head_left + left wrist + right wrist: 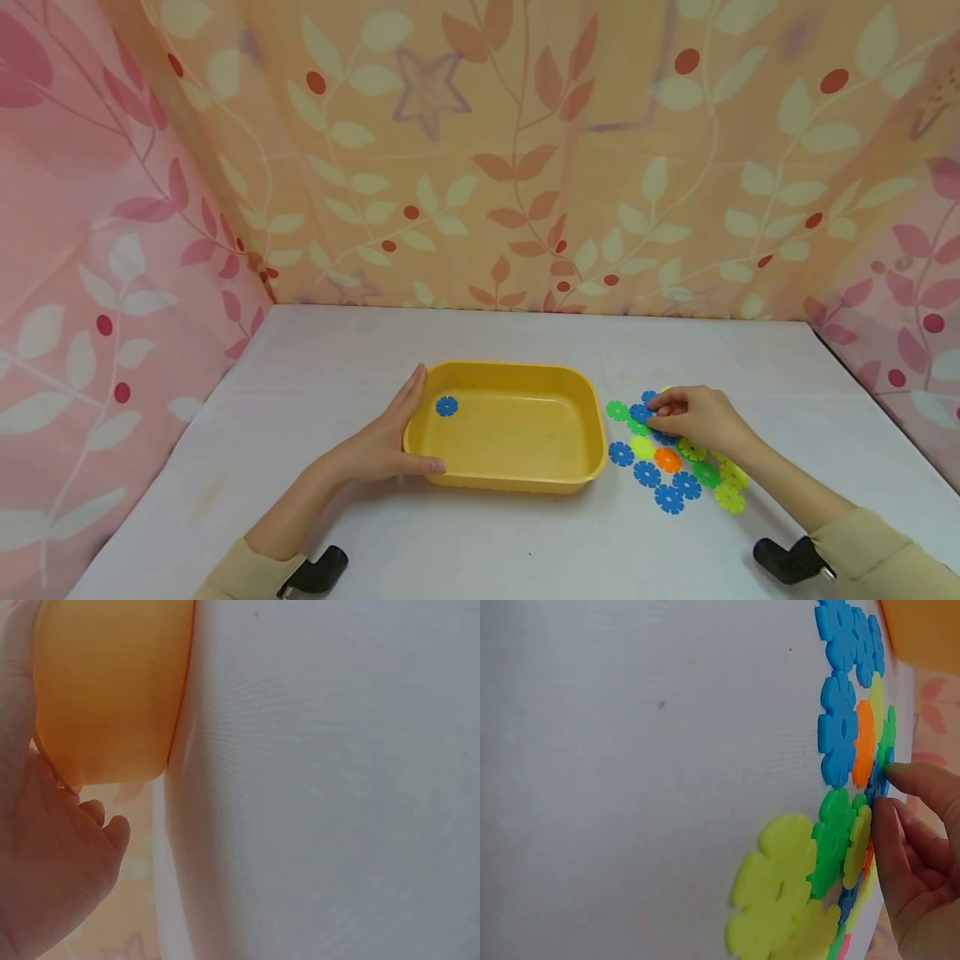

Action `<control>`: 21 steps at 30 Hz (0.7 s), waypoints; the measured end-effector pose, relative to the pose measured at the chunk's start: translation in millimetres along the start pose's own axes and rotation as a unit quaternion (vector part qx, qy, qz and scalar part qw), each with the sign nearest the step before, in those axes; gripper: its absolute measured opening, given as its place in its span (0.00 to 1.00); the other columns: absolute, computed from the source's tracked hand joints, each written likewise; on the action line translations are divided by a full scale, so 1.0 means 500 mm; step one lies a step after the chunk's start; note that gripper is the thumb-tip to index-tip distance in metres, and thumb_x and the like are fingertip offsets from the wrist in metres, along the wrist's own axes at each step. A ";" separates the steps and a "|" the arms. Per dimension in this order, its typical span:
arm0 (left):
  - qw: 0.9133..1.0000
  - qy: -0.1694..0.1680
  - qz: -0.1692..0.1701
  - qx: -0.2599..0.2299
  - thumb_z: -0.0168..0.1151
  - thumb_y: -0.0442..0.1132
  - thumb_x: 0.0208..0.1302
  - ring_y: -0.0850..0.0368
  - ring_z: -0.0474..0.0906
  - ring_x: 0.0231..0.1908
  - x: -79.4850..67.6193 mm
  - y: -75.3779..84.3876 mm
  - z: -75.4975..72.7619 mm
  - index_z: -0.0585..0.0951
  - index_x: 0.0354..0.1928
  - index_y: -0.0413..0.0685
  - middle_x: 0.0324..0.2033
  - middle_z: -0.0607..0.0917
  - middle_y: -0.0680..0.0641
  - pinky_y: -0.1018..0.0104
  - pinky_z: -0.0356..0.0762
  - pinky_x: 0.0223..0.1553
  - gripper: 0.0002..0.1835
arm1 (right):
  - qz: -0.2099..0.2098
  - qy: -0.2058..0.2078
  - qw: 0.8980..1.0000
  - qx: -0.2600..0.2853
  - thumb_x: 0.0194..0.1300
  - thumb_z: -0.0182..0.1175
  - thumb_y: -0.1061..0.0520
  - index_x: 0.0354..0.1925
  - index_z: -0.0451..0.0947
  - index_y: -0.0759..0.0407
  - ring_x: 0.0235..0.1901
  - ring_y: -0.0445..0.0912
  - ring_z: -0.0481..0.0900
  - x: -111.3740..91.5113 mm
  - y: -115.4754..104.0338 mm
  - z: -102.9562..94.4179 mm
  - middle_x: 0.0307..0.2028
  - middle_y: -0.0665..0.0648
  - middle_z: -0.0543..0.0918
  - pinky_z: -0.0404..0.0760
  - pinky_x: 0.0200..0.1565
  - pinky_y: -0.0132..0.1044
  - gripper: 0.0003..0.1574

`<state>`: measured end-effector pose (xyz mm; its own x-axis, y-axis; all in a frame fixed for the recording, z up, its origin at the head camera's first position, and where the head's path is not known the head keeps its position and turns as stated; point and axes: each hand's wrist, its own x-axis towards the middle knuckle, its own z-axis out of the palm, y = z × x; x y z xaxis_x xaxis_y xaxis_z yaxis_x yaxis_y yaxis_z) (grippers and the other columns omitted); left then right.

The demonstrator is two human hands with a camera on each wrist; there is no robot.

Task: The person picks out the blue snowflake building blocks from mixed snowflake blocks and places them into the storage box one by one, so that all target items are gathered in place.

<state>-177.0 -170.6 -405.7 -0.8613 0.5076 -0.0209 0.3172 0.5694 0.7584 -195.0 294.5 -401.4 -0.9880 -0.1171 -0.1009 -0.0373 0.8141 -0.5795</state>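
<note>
1. At the bottom left and bottom right of the frame, your cuffs (pixel 243 573) carry black mounts (pixel 322 571) above the white tabletop (pixel 525 550).
2. Lower right of centre, the flower-shaped pieces (pixel 686 485) lie in a loose, partly overlapping cluster of blue, green and yellow, with an orange piece (pixel 668 459) among them. They look thin, light and fairly stiff, probably smooth enough to skid; take one by opposite notched edges, not its flat faces.
3. Your left hand (pixel 390 433) grips the yellow tray (pixel 517 481) at its left end, lower centre: thumb over the near rim, fingers spread from it along the outer wall. The tray seems light, slightly flexible plastic, so that rim should hold well.
4. Your right hand (pixel 705 417) is at the cluster's upper part, fingers curled and tips about a blue piece; I cannot tell whether they pinch it.
5. Toward the tray's upper left, a single blue disc (pixel 447 406) lies inside.
6. Leaf-patterned cloth (pixel 450 183) fills the top.
</note>
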 end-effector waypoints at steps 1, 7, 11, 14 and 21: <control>1.000 -0.001 -0.002 0.000 0.75 0.57 0.50 0.51 0.31 0.75 0.000 0.001 0.000 0.30 0.76 0.62 0.76 0.30 0.54 0.43 0.44 0.70 0.68 | 0.002 -0.001 1.000 0.001 0.59 0.71 0.51 0.45 0.83 0.63 0.29 0.47 0.74 0.001 0.000 0.000 0.29 0.53 0.78 0.76 0.29 0.27 0.20; 1.000 -0.005 -0.015 -0.003 0.75 0.57 0.49 0.56 0.31 0.75 0.000 0.003 0.000 0.30 0.76 0.65 0.75 0.30 0.61 0.46 0.45 0.70 0.68 | 0.005 -0.001 1.000 0.005 0.59 0.70 0.51 0.45 0.83 0.64 0.28 0.46 0.75 0.003 0.001 0.002 0.28 0.53 0.79 0.78 0.29 0.28 0.20; 1.000 -0.004 -0.016 -0.004 0.75 0.56 0.49 0.55 0.32 0.75 0.001 0.003 0.000 0.30 0.76 0.66 0.75 0.30 0.61 0.46 0.46 0.70 0.68 | 0.007 0.006 1.000 0.008 0.59 0.70 0.51 0.44 0.83 0.64 0.27 0.46 0.75 0.003 0.000 0.002 0.28 0.53 0.79 0.78 0.29 0.28 0.20; 1.000 -0.003 -0.013 -0.005 0.75 0.56 0.49 0.54 0.31 0.75 0.002 0.003 0.000 0.30 0.76 0.65 0.75 0.30 0.59 0.45 0.46 0.70 0.68 | 0.002 0.015 1.000 0.007 0.59 0.70 0.51 0.44 0.83 0.65 0.28 0.45 0.76 0.002 -0.001 0.000 0.29 0.53 0.80 0.79 0.30 0.28 0.20; 1.000 -0.002 -0.006 -0.003 0.75 0.56 0.50 0.52 0.31 0.75 0.001 0.001 -0.001 0.30 0.76 0.64 0.76 0.30 0.57 0.44 0.45 0.70 0.68 | 0.003 0.022 0.999 0.027 0.60 0.69 0.49 0.48 0.82 0.64 0.30 0.46 0.78 0.001 -0.011 -0.001 0.33 0.53 0.83 0.81 0.33 0.28 0.24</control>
<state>-177.5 -170.6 -405.0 -0.8637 0.5029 -0.0335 0.3032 0.5715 0.7626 -195.3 290.4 -397.8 -0.9939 -0.0864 -0.0692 -0.0248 0.7826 -0.6221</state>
